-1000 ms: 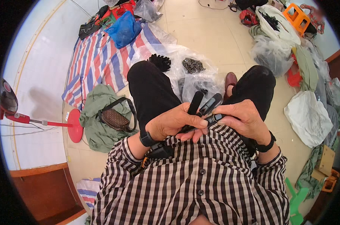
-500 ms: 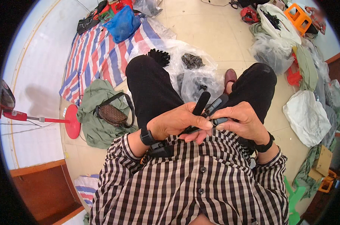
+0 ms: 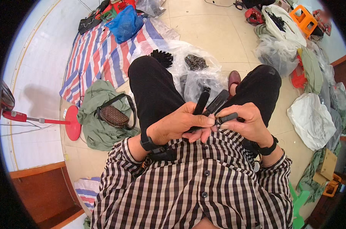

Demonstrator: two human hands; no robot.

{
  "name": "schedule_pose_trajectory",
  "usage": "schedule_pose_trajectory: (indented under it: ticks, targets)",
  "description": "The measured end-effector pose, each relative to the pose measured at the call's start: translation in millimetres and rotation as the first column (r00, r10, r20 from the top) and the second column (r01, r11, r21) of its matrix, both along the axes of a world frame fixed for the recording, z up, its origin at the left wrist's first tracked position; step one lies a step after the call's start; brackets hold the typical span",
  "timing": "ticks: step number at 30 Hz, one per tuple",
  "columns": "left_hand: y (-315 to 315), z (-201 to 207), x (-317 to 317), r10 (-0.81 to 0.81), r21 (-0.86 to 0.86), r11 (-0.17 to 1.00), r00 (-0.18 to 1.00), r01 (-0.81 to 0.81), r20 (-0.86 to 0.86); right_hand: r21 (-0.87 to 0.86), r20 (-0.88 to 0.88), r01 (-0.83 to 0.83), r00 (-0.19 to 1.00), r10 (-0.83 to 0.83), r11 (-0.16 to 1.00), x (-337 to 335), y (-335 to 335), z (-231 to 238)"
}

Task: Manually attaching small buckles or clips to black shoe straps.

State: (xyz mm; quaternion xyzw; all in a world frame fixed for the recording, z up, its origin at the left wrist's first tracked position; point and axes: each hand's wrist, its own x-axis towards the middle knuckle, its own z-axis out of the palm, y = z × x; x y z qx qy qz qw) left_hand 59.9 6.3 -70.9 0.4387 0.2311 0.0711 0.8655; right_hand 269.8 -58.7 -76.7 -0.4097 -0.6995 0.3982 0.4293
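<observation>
My left hand (image 3: 180, 121) is closed round several long black pieces above my lap. One is a narrow round-ended black strip (image 3: 201, 102). Beside it a wider, ridged black plastic piece (image 3: 218, 101) sticks out past the thumb. Pinched between thumb and fingers of my right hand (image 3: 248, 119) is a small dark oblong part (image 3: 229, 117). Its inner end meets the left fingertips, and I cannot make out how it joins the other pieces. Between my knees lies clear plastic bagging (image 3: 203, 87), with a heap of small dark parts (image 3: 196, 62) and a bunch of black pieces (image 3: 162, 58).
A striped sheet (image 3: 100, 57) with a blue bag (image 3: 125, 24) lies far left. Nearer are a brown pouch (image 3: 113, 116) on green cloth (image 3: 94, 133) and a red round stand base (image 3: 73, 123). At right are a white sack (image 3: 311, 121) and an orange stool (image 3: 303, 21).
The small dark part in my right hand has turned and shifted slightly right. The long pieces in my left hand have tilted a little. Both hands keep their hold.
</observation>
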Motion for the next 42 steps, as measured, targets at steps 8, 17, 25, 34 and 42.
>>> schedule_pose_trajectory:
  ticks: [8,17,25,34,42]
  targets:
    - [-2,2,2,0.065,-0.017,0.998,0.998,-0.065,-0.008,-0.095,0.066,-0.034,0.997,0.04,0.995,3,4,3]
    - [0,3,6,0.159,-0.001,0.987,0.985,-0.159,0.069,-0.33,-0.586,-0.092,0.801,-0.127,0.94,-29,-1,3]
    - [-3,-3,6,0.173,0.023,0.984,0.982,-0.176,0.078,-0.042,0.026,0.138,0.99,-0.137,0.99,-18,3,4]
    - [13,-9,-2,0.464,0.381,0.812,0.885,-0.442,0.038,0.289,0.475,0.087,0.851,-0.222,0.953,-8,9,14]
    - [-3,-8,8,0.37,0.763,0.613,0.928,-0.203,-0.051,0.309,0.711,-0.121,0.688,-0.144,0.943,-23,17,18]
